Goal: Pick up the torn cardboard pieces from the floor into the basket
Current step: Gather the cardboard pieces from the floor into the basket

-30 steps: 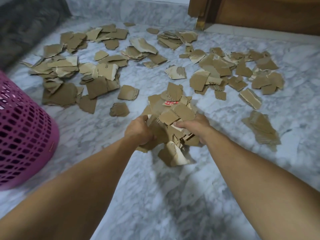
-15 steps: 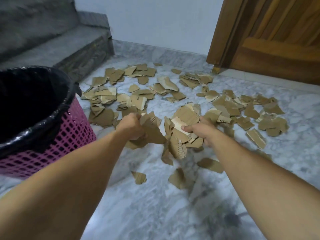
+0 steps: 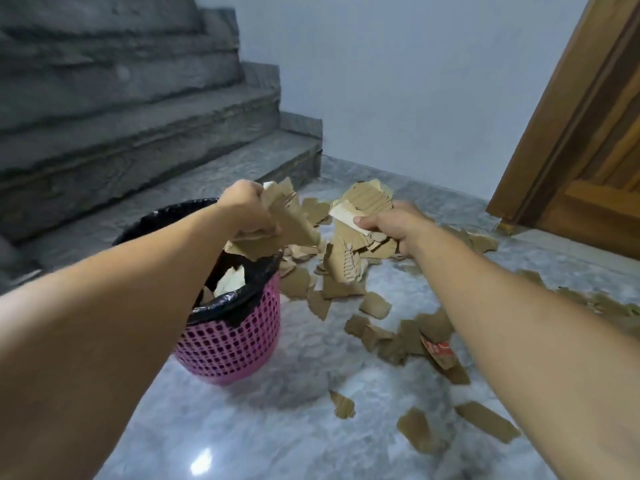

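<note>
My left hand [image 3: 242, 211] grips a bunch of torn brown cardboard pieces [image 3: 287, 223] above the right rim of the pink basket [image 3: 232, 344]. The basket has a black bag liner, and a few pieces lie inside it. My right hand [image 3: 391, 225] holds another bunch of cardboard pieces [image 3: 363, 206] just right of the basket, over the floor. Some pieces [image 3: 343, 268] hang or drop below the two hands. More torn pieces [image 3: 398, 336] lie scattered on the marble floor to the right and in front.
Grey stone stairs [image 3: 138, 133] rise behind the basket at the left. A wooden door [image 3: 595, 161] stands at the far right, with a pale wall between them. Loose cardboard [image 3: 485, 422] lies near my right forearm.
Both hands lifted the cardboard bunches off the floor and carried them left and up over the basket. Several pieces fell to the floor on the way. The view tilted up toward the stairs.
</note>
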A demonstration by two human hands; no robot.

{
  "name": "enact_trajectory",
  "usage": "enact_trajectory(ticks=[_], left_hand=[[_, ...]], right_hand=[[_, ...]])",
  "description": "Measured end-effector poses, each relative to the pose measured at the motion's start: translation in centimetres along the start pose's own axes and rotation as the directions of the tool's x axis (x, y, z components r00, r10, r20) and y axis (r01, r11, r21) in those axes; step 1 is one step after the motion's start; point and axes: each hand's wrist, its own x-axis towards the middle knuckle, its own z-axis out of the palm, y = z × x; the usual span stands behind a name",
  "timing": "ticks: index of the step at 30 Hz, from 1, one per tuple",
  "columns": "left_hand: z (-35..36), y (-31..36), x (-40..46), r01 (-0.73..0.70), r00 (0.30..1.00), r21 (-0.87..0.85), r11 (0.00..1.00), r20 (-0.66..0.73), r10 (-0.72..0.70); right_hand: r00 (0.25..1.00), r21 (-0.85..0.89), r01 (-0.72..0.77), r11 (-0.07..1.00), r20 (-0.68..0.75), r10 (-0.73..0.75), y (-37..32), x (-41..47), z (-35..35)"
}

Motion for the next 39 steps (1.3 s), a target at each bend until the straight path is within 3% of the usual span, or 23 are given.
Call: enact_trajectory(ticks=[8, 11, 14, 17, 21, 27, 32, 35, 39], left_hand=[[-7.3, -8.4, 0.4, 0.218, 0.955, -0.028, 0.976, -0.202, -0.219], [-6.6, -11.7, 0.5, 0.301, 0.928, 0.079, 0.95, -0.252, -0.273], [-4.9, -14.4, 0.7, 0.307, 0.936, 0.113, 0.945, -0.215, -0.278], [-3.4, -16.0, 1.0, 0.296, 0.939, -0.027, 0.955, -0.175, -0.296], [-2.2, -16.6, 1.1, 0.288, 0.947, -0.02, 0.957, -0.143, -0.288], [-0.5, -11.7, 0.8, 0.097, 0.964, -0.005, 0.995, -0.248, -0.095], [4.3, -5.1, -1.6, -0.25, 0.915, 0.064, 0.966, -0.312, 0.257], [8.7, -2.7, -3.3, -0.397, 0.872, 0.159, 0.904, -0.243, 0.426], [14.6, -2.1, -4.4, -0.42, 0.904, 0.2, 0.885, 0.009, 0.427]], right_hand=[[0.993, -0.047, 0.075, 0.996, 0.096, -0.07, -4.9, 1.0, 12.9], [0.99, -0.14, 0.096, 0.986, 0.114, -0.08, -3.6, 1.4, 17.3], [0.983, -0.214, 0.075, 0.974, 0.178, -0.037, -1.7, 1.4, 20.2], [0.972, -0.23, 0.058, 0.972, 0.235, -0.003, -0.9, 1.4, 21.4], [0.99, -0.148, 0.031, 0.988, 0.144, -0.009, -0.9, 1.6, 20.5], [0.989, -0.043, -0.033, 0.999, 0.141, 0.039, 0.2, 0.4, 14.0], [0.996, -0.166, -0.075, 0.983, 0.03, 0.081, 4.3, -1.8, 5.0], [0.99, -0.211, -0.135, 0.968, 0.002, 0.139, 8.3, -3.0, 0.5], [0.974, -0.296, -0.226, 0.928, -0.047, 0.223, 13.9, -4.1, -3.7]])
